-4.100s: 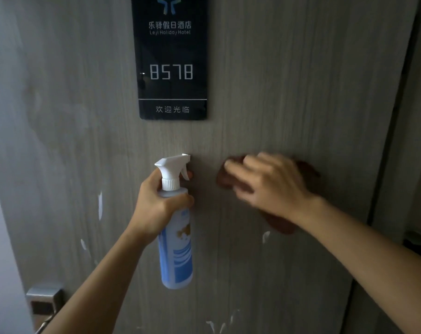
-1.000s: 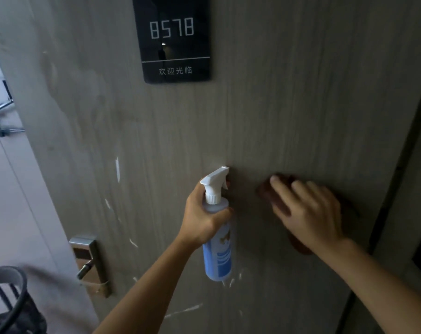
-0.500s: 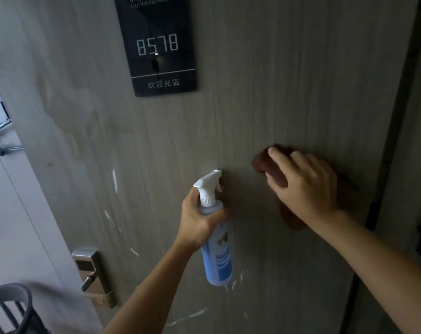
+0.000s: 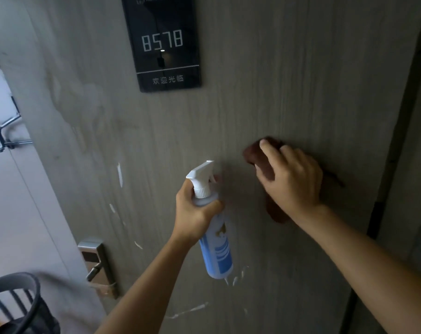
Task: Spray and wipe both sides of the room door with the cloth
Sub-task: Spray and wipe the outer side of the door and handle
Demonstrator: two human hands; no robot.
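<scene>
Door [image 4: 264,104] plate [image 4: 164,44] reads 8578; right hand [image 4: 291,179] presses cloth [image 4: 255,154], left hand [image 4: 195,210] grips spray bottle [image 4: 216,249].

Dim light is falling across the door [image 4: 277,104], brighter from the open side at left. The number plate [image 4: 162,44] is glowing faintly and reflecting. Edges are bowing from the wide lens; the lower-left corner is blurring.

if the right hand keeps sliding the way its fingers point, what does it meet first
Its fingers point up-left along the door. Bare door comes first; further along that line sits the room number sign, though the exact heading is uncertain.
</scene>
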